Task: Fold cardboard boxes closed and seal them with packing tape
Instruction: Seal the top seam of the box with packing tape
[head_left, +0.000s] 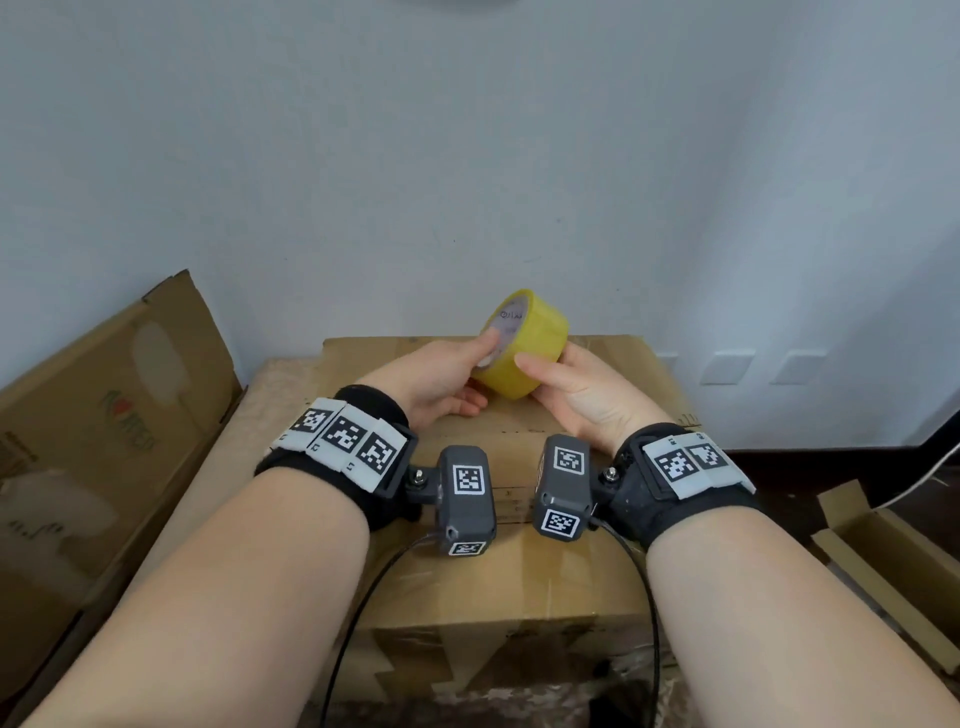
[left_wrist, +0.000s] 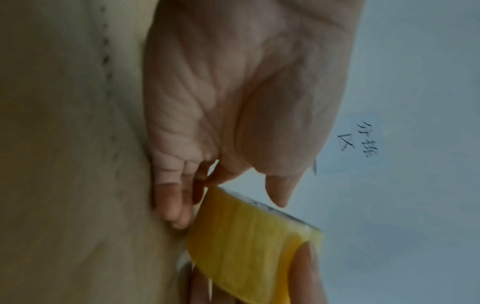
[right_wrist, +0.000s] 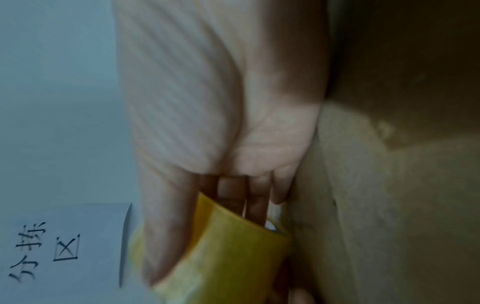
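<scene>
**Both hands on the tape roll above a closed box**

The yellow tape roll (head_left: 525, 345) is held tilted just above the far part of the cardboard box (head_left: 498, 582), between the two hands. The left hand (head_left: 439, 376) has its thumb laid on the roll's flat side near the core, and its other fingers (head_left: 470, 402) curl underneath, mostly hidden by the roll. The right hand (head_left: 589, 395) has its thumb on the yellow outer band; its remaining fingers go behind the roll and cannot be seen from the head view. In the right wrist view those fingers (right_wrist: 255, 202) reach into or behind the roll's rim (right_wrist: 228, 255), though blur keeps the exact contact unclear. The left wrist view shows the roll (left_wrist: 246, 242) below the palm (left_wrist: 233, 92), with a thumb tip at its edge. Whether a free end of tape is lifted cannot be told.

The box's top flaps lie flat; its near face runs out of the bottom of the frame, and the wrist cameras and forearms cover its middle seam. A flattened carton (head_left: 104, 441) leans at the left, cut off by the frame edge. An open carton (head_left: 893, 561) sits at the right, partly out of view. Behind the box stands a pale wall (head_left: 467, 156), with open room above the hands. A paper sign (right_wrist: 64, 246) with handwritten characters shows in both wrist views.
</scene>
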